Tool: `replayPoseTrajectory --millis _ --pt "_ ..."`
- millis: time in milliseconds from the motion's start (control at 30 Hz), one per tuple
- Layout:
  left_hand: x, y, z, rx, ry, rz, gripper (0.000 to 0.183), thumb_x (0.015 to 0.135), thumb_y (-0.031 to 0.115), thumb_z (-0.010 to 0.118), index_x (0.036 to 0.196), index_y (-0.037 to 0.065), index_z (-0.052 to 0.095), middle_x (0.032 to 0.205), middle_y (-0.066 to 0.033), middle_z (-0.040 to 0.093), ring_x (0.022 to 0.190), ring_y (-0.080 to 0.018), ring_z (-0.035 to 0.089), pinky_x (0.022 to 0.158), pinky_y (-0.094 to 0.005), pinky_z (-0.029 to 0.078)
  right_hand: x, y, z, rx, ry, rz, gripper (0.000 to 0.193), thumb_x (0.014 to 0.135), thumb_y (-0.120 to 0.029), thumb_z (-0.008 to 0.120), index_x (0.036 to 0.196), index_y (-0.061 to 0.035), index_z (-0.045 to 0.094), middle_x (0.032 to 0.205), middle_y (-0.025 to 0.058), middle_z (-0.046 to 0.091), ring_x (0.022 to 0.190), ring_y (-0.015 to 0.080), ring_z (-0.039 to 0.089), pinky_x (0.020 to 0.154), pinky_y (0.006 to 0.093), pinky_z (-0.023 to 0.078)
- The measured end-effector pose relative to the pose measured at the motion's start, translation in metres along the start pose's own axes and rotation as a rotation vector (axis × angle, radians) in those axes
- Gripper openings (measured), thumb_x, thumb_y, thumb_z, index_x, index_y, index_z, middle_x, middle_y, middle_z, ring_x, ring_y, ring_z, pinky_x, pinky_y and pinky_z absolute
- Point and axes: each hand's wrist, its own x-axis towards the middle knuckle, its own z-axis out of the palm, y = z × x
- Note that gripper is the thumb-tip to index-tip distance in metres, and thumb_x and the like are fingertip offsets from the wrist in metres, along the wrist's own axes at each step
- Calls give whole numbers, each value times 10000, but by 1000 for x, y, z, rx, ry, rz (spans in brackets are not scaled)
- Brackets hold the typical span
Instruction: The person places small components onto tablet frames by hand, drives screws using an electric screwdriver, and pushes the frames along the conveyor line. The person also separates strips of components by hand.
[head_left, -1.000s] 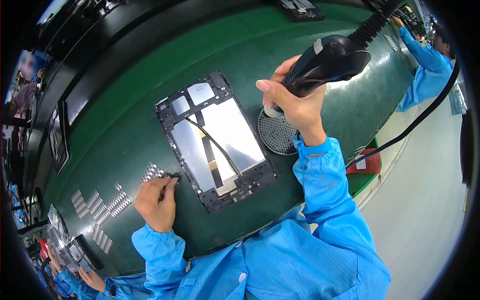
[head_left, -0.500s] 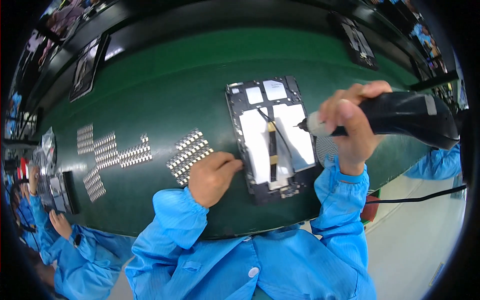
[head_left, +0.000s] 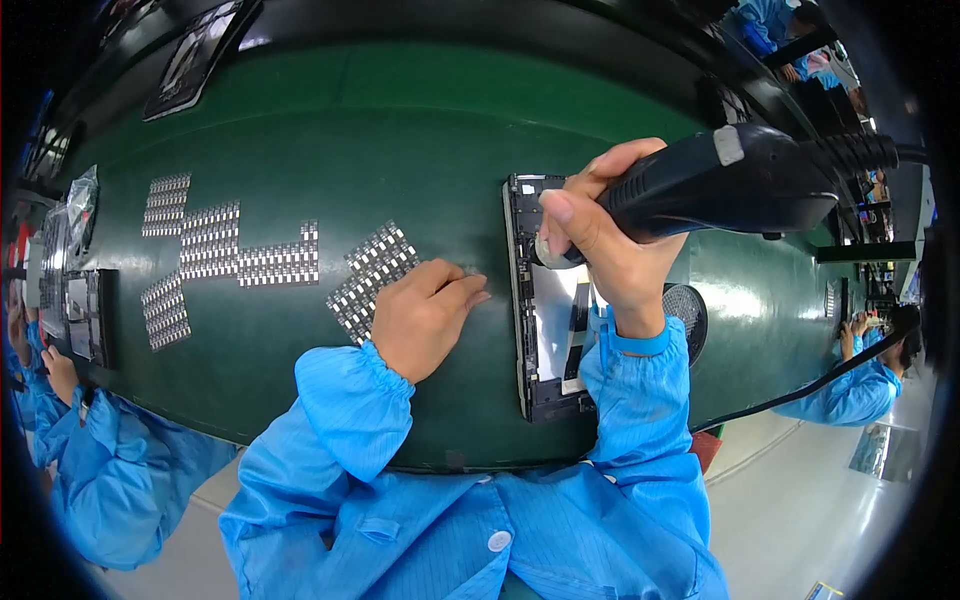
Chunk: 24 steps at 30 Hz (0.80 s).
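My right hand (head_left: 620, 235) is wrapped round a black electric screwdriver (head_left: 725, 190). The tool's front end is over the upper part of an opened tablet (head_left: 553, 310) with white panels inside its dark frame. My hand and sleeve cover much of the tablet's right side, and the driver's tip is hidden. To the tablet's left, my left hand (head_left: 425, 310) is closed, thumb and fingertips together; anything pinched there is too small to make out. Its knuckles overlap a panel of small black-and-white circuit boards (head_left: 372, 275) on the green table.
More circuit-board panels (head_left: 210, 240) lie to the left. A round perforated black disc (head_left: 686, 315) is right of my right wrist. The tool's black cable (head_left: 830, 375) hangs at the right. Another tablet (head_left: 200, 60) stands far left. Co-workers in blue (head_left: 125, 470) sit on both sides.
My right hand has brought the screwdriver leftward over the tablet's upper part. My left hand has come away from the tablet's left edge, and the whole view has shifted.
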Motion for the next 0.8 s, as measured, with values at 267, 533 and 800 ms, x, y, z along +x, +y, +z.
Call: replayPoseTrajectory --millis 267,533,800 --pt "3 -2 0 -92 33 65 168 673 19 723 829 12 662 817 -101 639 693 -257 607 586 -342 492 0 6 -1 -15 -26 -17 318 708 90 722 922 -3 507 642 66 586 519 99 572 465 218 466" --pt "1 3 -7 -229 58 -43 140 715 -8 688 846 -1 637 798 -121 649 701 -275 631 609 -338 506 -1 8 -1 3 -21 -21 325 712 91 716 929 -12 497 636 68 582 515 107 571 462 219 464" --pt "-4 -1 -8 -311 79 -49 217 709 -89 628 910 -5 626 875 -134 650 777 -300 647 663 -346 533 -5 5 7 -81 -87 9 346 743 116 654 921 -55 412 621 83 537 490 141 554 484 276 488"
